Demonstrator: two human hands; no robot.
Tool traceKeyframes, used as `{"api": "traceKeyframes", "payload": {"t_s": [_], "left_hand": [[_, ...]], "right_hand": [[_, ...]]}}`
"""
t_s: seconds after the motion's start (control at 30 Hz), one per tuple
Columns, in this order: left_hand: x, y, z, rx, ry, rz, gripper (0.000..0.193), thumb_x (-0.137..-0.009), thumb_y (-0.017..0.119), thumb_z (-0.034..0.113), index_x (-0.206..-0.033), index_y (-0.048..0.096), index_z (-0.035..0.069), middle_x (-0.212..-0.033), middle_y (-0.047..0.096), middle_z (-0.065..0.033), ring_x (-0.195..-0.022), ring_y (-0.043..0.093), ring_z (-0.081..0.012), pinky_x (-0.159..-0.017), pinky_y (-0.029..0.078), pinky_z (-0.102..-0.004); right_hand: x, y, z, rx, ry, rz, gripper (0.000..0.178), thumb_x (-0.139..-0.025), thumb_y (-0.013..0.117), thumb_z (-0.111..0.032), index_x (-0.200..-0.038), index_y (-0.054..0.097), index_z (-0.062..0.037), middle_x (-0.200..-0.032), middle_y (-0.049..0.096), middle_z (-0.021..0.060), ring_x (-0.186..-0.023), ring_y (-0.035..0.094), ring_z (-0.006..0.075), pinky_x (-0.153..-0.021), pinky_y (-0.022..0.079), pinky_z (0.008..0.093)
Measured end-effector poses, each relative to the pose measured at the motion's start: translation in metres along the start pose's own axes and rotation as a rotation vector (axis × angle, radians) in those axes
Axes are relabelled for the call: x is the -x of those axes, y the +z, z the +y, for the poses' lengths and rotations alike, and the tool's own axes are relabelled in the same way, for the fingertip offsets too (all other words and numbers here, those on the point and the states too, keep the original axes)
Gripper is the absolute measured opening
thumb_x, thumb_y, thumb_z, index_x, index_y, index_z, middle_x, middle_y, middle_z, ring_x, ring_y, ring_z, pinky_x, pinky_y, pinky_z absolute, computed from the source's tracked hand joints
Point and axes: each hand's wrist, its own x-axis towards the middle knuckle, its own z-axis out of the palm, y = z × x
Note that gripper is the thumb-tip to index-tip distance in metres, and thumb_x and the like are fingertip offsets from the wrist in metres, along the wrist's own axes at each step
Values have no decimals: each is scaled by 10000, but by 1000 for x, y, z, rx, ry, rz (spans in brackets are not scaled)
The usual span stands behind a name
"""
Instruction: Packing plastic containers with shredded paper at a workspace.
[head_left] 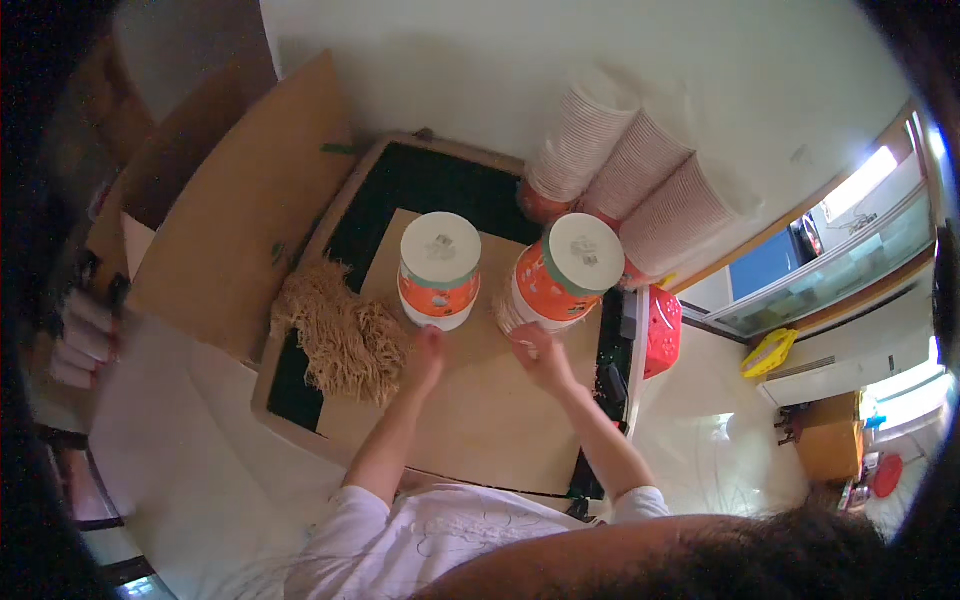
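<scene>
Two upside-down paper tubs with white bases, green bands and orange printed sides stand on a tan board (480, 400). My left hand (429, 352) is at the near lower edge of the left tub (440, 297); its fingers are blurred. Close to the near left side of the right tub (555, 288), my right hand (540, 358) has its fingers curled. Thin tan strands (504, 312) show between that hand and the tub, though the grip itself is unclear. Left of the left tub lies a loose heap of crinkled tan paper strings (335, 330).
Tall nested stacks of white tubs (640, 165) lean at the wall behind right. A large cardboard box (240, 200) stands left of the green-topped table (430, 170). A red plastic basket (663, 332) and small black objects (611, 383) are at the right edge.
</scene>
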Motion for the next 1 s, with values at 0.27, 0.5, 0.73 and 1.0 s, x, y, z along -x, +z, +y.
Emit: {"api": "traceKeyframes", "payload": {"t_s": [0.27, 0.5, 0.73, 1.0], "left_hand": [[-96, -44, 34, -80, -59, 135, 167, -776, 511, 154, -849, 574, 17, -738, 599, -159, -667, 585, -289, -614, 449, -343], [-121, -49, 36, 169, -195, -63, 201, -782, 506, 151, -907, 581, 14, -762, 614, -89, -627, 578, -176, -548, 458, -280], [-141, -61, -16, 499, -538, -73, 145, -794, 493, 71, -888, 562, -14, -708, 580, -76, -600, 562, -140, -507, 478, -256], [-134, -61, 26, 454, -575, -106, 110, -757, 524, 49, -803, 587, -28, -663, 577, -87, -554, 562, -152, -471, 476, -256]], "right_hand": [[-60, 102, 130, -735, 500, 239, 77, -767, 507, -68, -780, 570, -26, -756, 545, 32, -684, 514, 109, -601, 429, 229], [-77, 103, 132, -763, 695, 170, 190, -776, 480, -128, -593, 500, -79, -562, 438, -17, -506, 402, 81, -444, 307, 220], [-83, 111, 90, -884, 718, 146, 194, -777, 481, -109, -584, 477, -107, -553, 412, -26, -486, 375, 69, -427, 281, 206], [-81, 91, 76, -719, 702, 166, 234, -771, 494, -135, -540, 477, -101, -519, 422, -25, -454, 365, 67, -411, 272, 201]]}}
